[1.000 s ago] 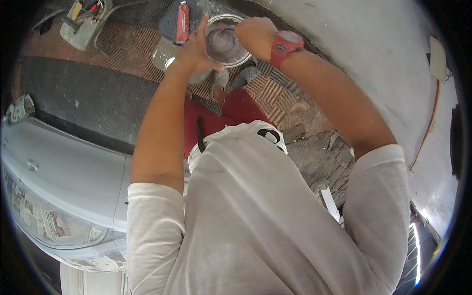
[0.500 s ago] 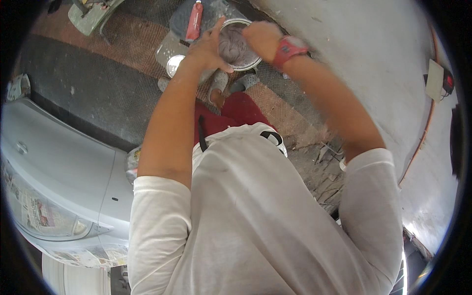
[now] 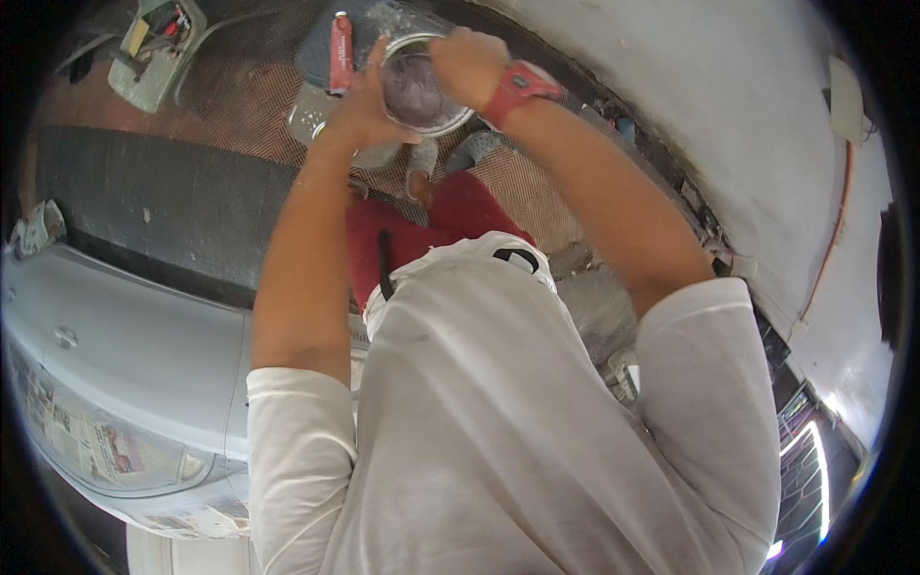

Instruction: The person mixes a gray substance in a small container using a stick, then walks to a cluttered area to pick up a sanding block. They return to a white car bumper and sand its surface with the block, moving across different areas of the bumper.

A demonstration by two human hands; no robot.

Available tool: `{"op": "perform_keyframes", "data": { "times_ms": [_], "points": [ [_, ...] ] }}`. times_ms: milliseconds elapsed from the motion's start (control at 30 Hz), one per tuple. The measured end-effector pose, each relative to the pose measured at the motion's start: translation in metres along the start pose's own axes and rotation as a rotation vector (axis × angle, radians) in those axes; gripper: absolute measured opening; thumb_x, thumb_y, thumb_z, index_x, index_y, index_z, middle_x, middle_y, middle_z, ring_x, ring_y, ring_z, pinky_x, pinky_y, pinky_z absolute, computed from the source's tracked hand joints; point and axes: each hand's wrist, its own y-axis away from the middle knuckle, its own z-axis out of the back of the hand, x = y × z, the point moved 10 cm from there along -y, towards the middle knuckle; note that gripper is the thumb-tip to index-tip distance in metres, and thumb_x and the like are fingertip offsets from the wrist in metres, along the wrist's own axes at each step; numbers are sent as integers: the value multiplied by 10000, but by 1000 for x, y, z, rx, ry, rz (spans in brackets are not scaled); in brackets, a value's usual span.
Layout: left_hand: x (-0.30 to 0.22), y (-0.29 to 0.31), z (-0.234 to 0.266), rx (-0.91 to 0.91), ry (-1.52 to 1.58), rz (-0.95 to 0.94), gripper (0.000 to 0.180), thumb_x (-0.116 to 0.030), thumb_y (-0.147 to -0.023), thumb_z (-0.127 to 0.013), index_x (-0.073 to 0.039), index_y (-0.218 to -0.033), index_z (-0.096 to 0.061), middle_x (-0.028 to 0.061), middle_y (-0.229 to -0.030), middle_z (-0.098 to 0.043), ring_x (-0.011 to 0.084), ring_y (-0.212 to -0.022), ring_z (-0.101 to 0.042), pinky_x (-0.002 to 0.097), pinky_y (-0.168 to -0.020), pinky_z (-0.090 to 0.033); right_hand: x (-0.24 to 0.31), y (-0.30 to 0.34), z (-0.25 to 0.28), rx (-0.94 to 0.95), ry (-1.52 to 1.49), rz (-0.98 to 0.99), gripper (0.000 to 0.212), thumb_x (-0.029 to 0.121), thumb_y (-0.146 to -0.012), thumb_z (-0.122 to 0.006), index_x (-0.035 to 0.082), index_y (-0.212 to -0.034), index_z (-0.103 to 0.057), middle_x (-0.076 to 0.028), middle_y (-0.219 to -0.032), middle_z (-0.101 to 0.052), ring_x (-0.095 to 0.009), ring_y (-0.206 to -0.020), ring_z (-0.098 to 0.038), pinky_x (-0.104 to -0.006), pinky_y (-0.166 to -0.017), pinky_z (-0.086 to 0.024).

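Note:
A round open metal can (image 3: 454,123) with a shiny rim holds a greyish-purple paste (image 3: 410,84). My left hand (image 3: 362,107) grips its left side, thumb and fingers spread along the rim. Over the can's right side, my right hand (image 3: 468,69) is closed, with a red watch (image 3: 522,88) on its wrist. Whatever those fingers hold is hidden. Just left of the can, a red tube (image 3: 341,56) lies on a dark, smudged surface (image 3: 311,59).
A metal container (image 3: 307,113) is beside my left wrist. A pale green plastic chair (image 3: 144,81) stands far left. Along the left is a grey car (image 3: 144,316) with newspaper-covered glass (image 3: 91,436). A pale wall (image 3: 690,105) runs along the right, with debris (image 3: 695,196) at its foot.
The whole view has shifted, so the can and both hands appear farther left. My right hand has moved slightly toward the can's far rim. My left hand keeps its grip.

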Motion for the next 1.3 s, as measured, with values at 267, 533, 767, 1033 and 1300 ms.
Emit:
{"op": "perform_keyframes", "data": {
  "times_ms": [267,533,767,1033,1300],
  "points": [
    [-8,-4,0,-33,-3,-134,1683,-246,-504,-1081,-143,-1753,42,288,-1718,-356,446,-1586,-387,486,-1303,-369,47,29,-65,28,-48,217,190,158,-856,-739,34,-959,-840,-220,-966,-794,-397,-938,-796,-518,-800,-635],
    [2,-3,-3,-2,22,-81,1711,-276,-496,-1097,-131,-1746,61,285,-1742,-285,432,-1614,-325,492,-1322,-343,-20,58,22,-71,-97,16,166,117,-840,-743,57,-975,-818,-198,-1029,-754,-396,-988,-775,-500,-791,-633],
    [-19,-3,3,-72,-65,-299,1714,-253,-511,-1097,-56,-1730,91,284,-1732,-311,412,-1618,-330,473,-1326,-343,9,24,-61,-192,-58,2,201,175,-859,-742,70,-990,-853,-202,-1015,-783,-362,-963,-786,-475,-786,-628],
    [-11,0,3,21,-39,-27,1704,-239,-493,-1098,-101,-1749,44,271,-1736,-321,428,-1604,-361,483,-1308,-363,-19,77,-1,-151,-274,-81,367,107,-886,-682,82,-1242,-770,-278,-1103,-706,-443,-949,-770,-513,-791,-638],
    [-21,0,10,-164,-30,-335,1704,-239,-452,-1102,-114,-1753,-9,310,-1713,-332,436,-1607,-346,487,-1308,-359,10,47,-54,-5,-168,-54,231,116,-858,-726,-1,-1030,-827,-300,-1121,-727,-423,-967,-783,-493,-793,-652]
  ]
}}
